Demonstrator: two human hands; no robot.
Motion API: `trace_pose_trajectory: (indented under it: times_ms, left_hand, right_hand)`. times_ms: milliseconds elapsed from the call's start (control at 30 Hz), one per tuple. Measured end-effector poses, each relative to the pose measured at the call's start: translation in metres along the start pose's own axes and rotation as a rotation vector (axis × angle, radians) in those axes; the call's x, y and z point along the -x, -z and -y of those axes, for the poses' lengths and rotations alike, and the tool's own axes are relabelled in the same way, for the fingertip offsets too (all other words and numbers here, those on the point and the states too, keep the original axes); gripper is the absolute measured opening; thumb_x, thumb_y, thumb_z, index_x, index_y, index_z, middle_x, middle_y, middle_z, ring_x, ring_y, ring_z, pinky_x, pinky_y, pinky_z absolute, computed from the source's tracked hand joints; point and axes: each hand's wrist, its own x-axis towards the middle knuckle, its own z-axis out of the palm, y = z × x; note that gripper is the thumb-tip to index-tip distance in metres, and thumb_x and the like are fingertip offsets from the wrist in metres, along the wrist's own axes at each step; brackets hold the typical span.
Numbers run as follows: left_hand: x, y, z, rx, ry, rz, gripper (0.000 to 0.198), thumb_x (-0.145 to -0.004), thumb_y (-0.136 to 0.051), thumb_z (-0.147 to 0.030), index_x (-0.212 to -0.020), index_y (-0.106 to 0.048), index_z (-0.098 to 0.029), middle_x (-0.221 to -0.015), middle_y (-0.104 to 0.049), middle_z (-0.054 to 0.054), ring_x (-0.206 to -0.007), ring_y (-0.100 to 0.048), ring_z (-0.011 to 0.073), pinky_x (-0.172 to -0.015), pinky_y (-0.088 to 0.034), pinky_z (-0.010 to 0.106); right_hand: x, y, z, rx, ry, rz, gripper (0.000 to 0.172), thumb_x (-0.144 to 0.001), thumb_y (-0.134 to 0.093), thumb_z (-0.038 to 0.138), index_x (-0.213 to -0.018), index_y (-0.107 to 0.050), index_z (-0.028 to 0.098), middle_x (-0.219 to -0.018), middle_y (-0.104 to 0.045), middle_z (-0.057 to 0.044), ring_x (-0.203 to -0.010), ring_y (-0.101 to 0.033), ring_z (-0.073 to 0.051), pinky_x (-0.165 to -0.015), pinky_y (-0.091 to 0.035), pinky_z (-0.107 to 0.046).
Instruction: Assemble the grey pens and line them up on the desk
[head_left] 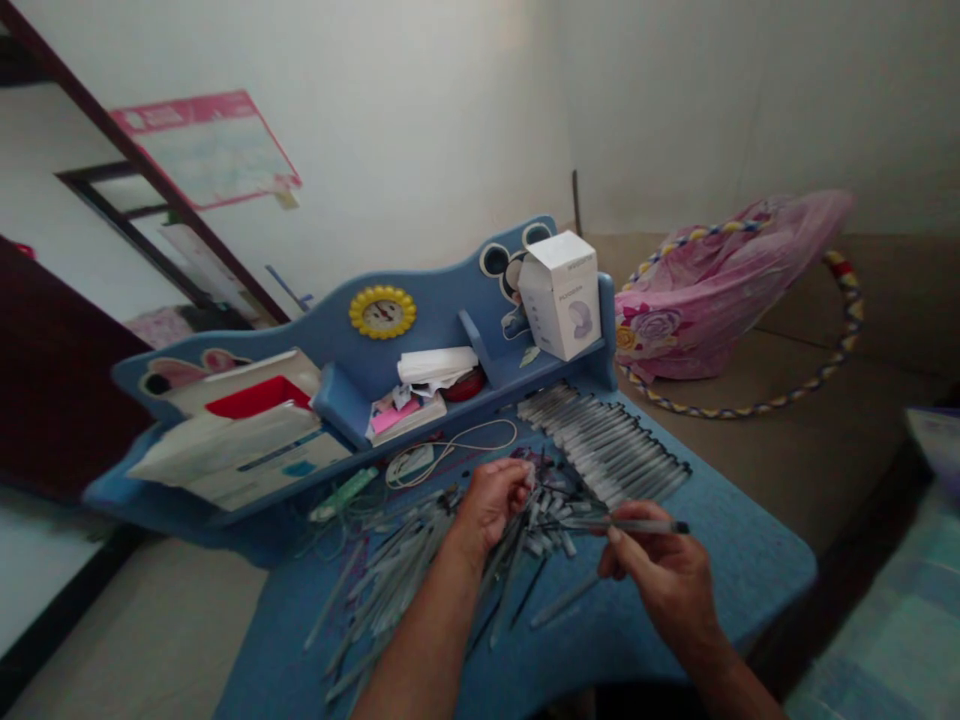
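Between the thumb and fingers of my right hand (664, 570) is a pen (646, 526), held nearly level with its dark end to the right. My left hand (499, 497) is closed in a pinch over the pile, on a small translucent piece (530, 476) that looks like a pen cap. Below and right of it lie many short grey caps (551, 515). Loose pen barrels (405, 570) are heaped left of my left forearm. A neat row of pens with dark ends (604, 440) lies beyond my right hand. One single barrel (566, 602) rests near my right fingers.
The blue desk (750, 545) has a raised shelf holding a white box (562, 300), papers (437, 365) and an opened carton (292, 465). A white cord (480, 428) and a green strip (343, 494) lie before it. A hoop (851, 320) and pink bag (697, 310) stand right.
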Motion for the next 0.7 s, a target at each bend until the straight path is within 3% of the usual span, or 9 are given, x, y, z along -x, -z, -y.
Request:
trace_pose_trajectory:
  times_ms: [133, 267, 367, 500, 700]
  left_hand:
    - [0.034, -0.001, 0.007, 0.279, 0.042, 0.023, 0.027, -0.068, -0.059, -0.025, -0.092, -0.059, -0.014, -0.059, -0.056, -0.001, -0.041, -0.047, 0.0045, -0.037, -0.029, 0.013]
    - [0.054, -0.004, 0.011, 0.639, 0.095, 0.027, 0.028, -0.062, -0.064, -0.016, -0.089, -0.061, -0.012, -0.055, -0.055, -0.003, -0.038, -0.046, 0.0031, -0.034, -0.025, 0.011]
    - [0.063, -0.005, 0.014, 0.701, 0.091, -0.003, 0.021, -0.060, -0.066, -0.014, -0.080, -0.060, -0.012, -0.052, -0.054, -0.004, -0.037, -0.045, 0.0030, -0.033, -0.026, 0.010]
    - [0.070, -0.003, 0.018, 0.743, 0.093, -0.035, 0.017, -0.059, -0.066, -0.014, -0.074, -0.058, -0.013, -0.048, -0.052, -0.005, -0.035, -0.044, 0.0029, -0.032, -0.026, 0.011]
    - [0.080, -0.002, 0.020, 0.772, 0.091, -0.035, 0.016, -0.059, -0.066, -0.016, -0.072, -0.056, -0.015, -0.049, -0.054, -0.005, -0.036, -0.045, 0.0034, -0.033, -0.027, 0.011]
  right_hand:
    - [0.011, -0.016, 0.011, 0.263, 0.352, 0.059, 0.007, -0.079, -0.056, 0.017, -0.086, -0.059, 0.018, -0.066, -0.063, -0.001, -0.057, -0.063, -0.014, -0.055, -0.052, -0.024]
    - [0.021, -0.025, 0.016, 0.429, 0.655, 0.132, 0.023, -0.078, -0.053, 0.006, -0.097, -0.058, 0.019, -0.080, -0.068, -0.004, -0.072, -0.066, -0.015, -0.067, -0.053, -0.024]
    - [0.025, -0.029, 0.014, 0.482, 0.809, 0.170, 0.033, -0.077, -0.054, 0.001, -0.106, -0.055, 0.018, -0.087, -0.069, -0.006, -0.080, -0.067, -0.015, -0.073, -0.053, -0.024]
    - [0.030, -0.031, 0.014, 0.538, 0.906, 0.174, 0.037, -0.075, -0.055, 0.000, -0.108, -0.054, 0.016, -0.089, -0.069, -0.008, -0.083, -0.066, -0.015, -0.075, -0.053, -0.024]
    - [0.033, -0.033, 0.016, 0.517, 0.903, 0.201, 0.037, -0.075, -0.054, -0.001, -0.107, -0.055, 0.017, -0.089, -0.069, -0.007, -0.083, -0.066, -0.015, -0.075, -0.053, -0.023]
